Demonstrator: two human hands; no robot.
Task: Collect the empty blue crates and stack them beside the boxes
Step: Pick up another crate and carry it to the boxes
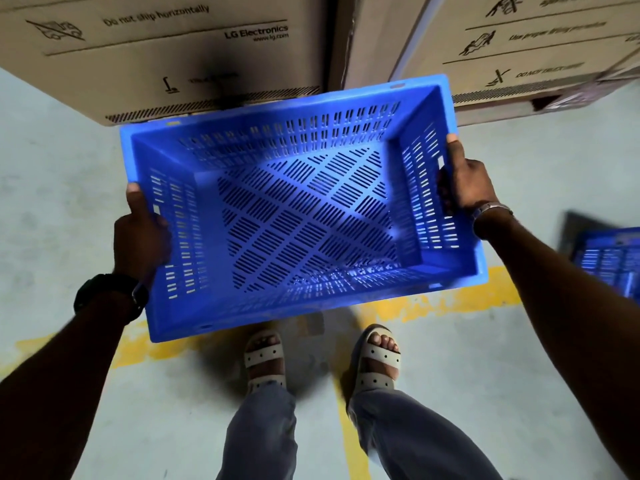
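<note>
An empty blue crate (301, 216) with slotted walls and floor hangs in the air in front of me, held level over the floor. My left hand (140, 237) grips its left short wall, thumb over the rim. My right hand (465, 181) grips the right short wall the same way. The crate's far edge is close to two large cardboard boxes (166, 57), one on the left and one on the right (519, 46). Part of a second blue crate (609, 261) shows at the right edge, on the floor.
The floor (59, 188) is grey concrete with a worn yellow line (450, 299) running across under the crate and another running toward me. My feet in pale sandals (265, 358) stand just behind that line. A narrow gap (334, 43) separates the two boxes.
</note>
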